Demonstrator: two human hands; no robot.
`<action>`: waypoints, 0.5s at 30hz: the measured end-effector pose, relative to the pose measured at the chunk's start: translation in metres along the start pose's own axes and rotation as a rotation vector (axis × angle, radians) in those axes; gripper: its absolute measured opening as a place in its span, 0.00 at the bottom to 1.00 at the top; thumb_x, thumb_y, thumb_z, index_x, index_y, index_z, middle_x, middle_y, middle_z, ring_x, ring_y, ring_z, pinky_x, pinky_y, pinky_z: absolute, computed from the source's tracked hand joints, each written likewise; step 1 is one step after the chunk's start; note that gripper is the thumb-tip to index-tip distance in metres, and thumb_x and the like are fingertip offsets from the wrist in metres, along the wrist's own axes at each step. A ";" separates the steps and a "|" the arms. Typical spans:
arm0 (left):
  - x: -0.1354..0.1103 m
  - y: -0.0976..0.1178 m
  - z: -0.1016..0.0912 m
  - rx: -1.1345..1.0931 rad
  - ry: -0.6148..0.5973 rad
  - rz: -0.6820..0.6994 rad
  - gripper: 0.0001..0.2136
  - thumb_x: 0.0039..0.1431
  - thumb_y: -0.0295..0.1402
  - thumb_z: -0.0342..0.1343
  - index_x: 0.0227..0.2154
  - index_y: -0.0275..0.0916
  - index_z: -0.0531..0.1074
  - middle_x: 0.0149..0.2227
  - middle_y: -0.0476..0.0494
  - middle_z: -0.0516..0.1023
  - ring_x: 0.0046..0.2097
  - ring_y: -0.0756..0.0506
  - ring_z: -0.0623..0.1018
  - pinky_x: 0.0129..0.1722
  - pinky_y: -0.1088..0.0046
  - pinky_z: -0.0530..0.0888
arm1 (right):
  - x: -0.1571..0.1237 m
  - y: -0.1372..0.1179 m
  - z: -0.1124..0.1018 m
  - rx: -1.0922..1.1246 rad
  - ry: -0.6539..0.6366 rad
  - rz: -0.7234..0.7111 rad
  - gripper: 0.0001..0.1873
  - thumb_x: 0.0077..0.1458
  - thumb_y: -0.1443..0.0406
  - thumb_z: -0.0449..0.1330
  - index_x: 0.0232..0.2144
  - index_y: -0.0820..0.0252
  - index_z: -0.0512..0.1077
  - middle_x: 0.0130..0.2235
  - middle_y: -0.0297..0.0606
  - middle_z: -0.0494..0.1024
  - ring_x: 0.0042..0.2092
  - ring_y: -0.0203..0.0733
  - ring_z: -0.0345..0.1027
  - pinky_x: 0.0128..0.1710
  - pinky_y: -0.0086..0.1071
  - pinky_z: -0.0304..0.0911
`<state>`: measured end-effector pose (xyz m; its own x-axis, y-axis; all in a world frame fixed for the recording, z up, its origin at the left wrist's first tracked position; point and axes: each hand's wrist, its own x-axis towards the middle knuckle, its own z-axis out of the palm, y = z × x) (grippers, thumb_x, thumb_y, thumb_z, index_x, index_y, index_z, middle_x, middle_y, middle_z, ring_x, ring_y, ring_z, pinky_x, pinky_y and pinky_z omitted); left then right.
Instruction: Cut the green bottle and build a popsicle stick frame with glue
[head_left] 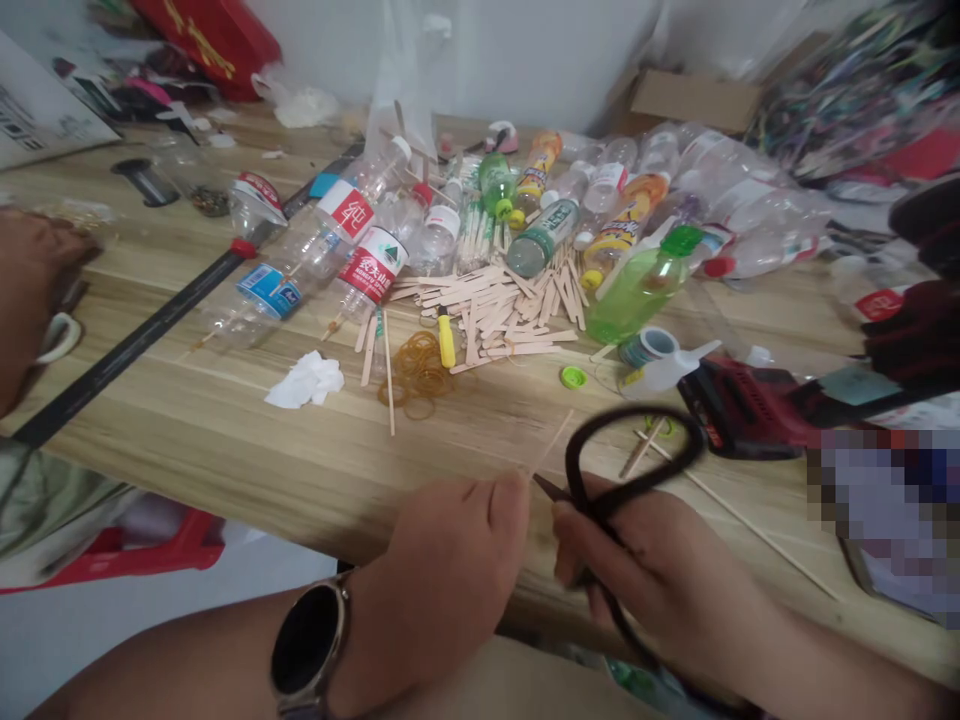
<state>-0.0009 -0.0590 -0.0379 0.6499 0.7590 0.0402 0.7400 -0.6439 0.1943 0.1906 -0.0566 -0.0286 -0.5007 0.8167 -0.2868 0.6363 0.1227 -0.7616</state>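
Note:
My left hand [454, 555], with a dark watch on its wrist, is closed in a pinch on a thin wooden skewer [551, 443] near the table's front edge. My right hand [645, 570] grips black scissors [626, 465]; their large loop handle rises above my fingers. The scissors' blade tip meets the skewer right beside my left fingertips. A pile of flat wooden craft sticks [499, 310] and a heap of orange rubber bands [416, 370] lie farther back.
Several plastic bottles [360, 250] and a green one [641, 285] crowd the wooden table [225, 430]. A red power tool [750, 405], tape roll [649, 345], white tissue [306, 382] and long black bar [135, 345] lie around. Another person's hand [30, 290] is at the left.

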 end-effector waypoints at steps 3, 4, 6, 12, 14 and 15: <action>0.000 -0.001 0.002 0.095 0.129 0.074 0.12 0.51 0.18 0.47 0.38 0.34 0.69 0.27 0.43 0.76 0.26 0.42 0.77 0.22 0.68 0.74 | 0.000 -0.005 0.008 0.279 -0.134 0.143 0.35 0.70 0.51 0.32 0.22 0.58 0.66 0.20 0.37 0.75 0.16 0.36 0.69 0.13 0.25 0.57; 0.000 -0.002 0.003 0.092 0.154 0.076 0.13 0.52 0.18 0.47 0.39 0.33 0.69 0.27 0.43 0.76 0.26 0.42 0.77 0.21 0.67 0.74 | -0.001 -0.005 0.008 0.240 -0.083 0.113 0.34 0.70 0.52 0.33 0.22 0.59 0.66 0.19 0.37 0.74 0.16 0.37 0.68 0.13 0.26 0.57; -0.001 -0.002 0.002 0.055 0.144 0.062 0.14 0.53 0.18 0.47 0.41 0.32 0.68 0.28 0.42 0.77 0.26 0.41 0.77 0.22 0.66 0.75 | -0.002 -0.001 0.005 -0.121 0.130 -0.110 0.29 0.70 0.59 0.38 0.24 0.61 0.70 0.18 0.37 0.73 0.17 0.39 0.69 0.17 0.29 0.60; -0.002 0.001 0.001 -0.049 0.018 0.016 0.09 0.55 0.19 0.49 0.37 0.37 0.66 0.29 0.45 0.76 0.27 0.45 0.76 0.26 0.69 0.74 | -0.002 0.004 -0.009 -0.577 0.301 -0.410 0.19 0.64 0.70 0.44 0.32 0.65 0.75 0.26 0.43 0.77 0.23 0.44 0.71 0.21 0.34 0.62; -0.002 0.000 0.001 0.031 0.134 0.038 0.10 0.55 0.19 0.47 0.37 0.36 0.66 0.28 0.44 0.76 0.26 0.44 0.76 0.23 0.70 0.73 | -0.002 -0.003 -0.005 -0.165 0.132 -0.146 0.24 0.68 0.62 0.42 0.27 0.61 0.73 0.24 0.40 0.77 0.22 0.40 0.71 0.21 0.30 0.63; -0.002 0.000 0.001 0.063 0.197 0.058 0.11 0.56 0.19 0.45 0.38 0.35 0.67 0.27 0.44 0.76 0.26 0.44 0.76 0.22 0.70 0.73 | -0.002 -0.007 -0.001 0.016 0.044 -0.027 0.29 0.69 0.57 0.40 0.24 0.60 0.71 0.23 0.39 0.76 0.20 0.38 0.71 0.19 0.28 0.63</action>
<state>-0.0023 -0.0605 -0.0389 0.6499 0.7206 0.2418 0.7157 -0.6873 0.1246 0.1880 -0.0582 -0.0220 -0.4911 0.8374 -0.2401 0.6131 0.1365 -0.7782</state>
